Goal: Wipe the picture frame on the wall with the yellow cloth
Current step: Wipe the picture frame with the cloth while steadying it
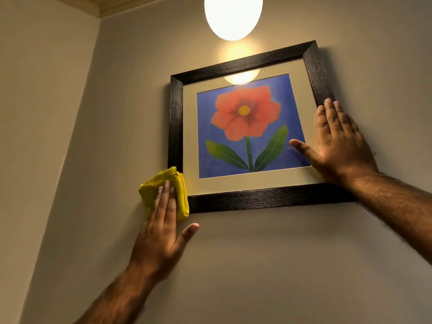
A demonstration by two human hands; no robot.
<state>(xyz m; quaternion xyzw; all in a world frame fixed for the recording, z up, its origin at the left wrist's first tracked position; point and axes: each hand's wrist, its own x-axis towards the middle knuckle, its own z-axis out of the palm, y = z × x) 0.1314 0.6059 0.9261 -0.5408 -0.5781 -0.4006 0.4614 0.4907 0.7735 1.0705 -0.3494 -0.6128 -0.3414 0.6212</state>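
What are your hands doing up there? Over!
Left hand flat, pressing yellow cloth on picture frame bottom-left corner. Right hand open, steadying right side. Nothing in the way.

I'm in a home, in the corner of a lived-in room: plain beige painted walls meet under a moulded ceiling cornice, a glowing globe lamp hangs overhead, and a dark-framed flower print decorates the wall before me.
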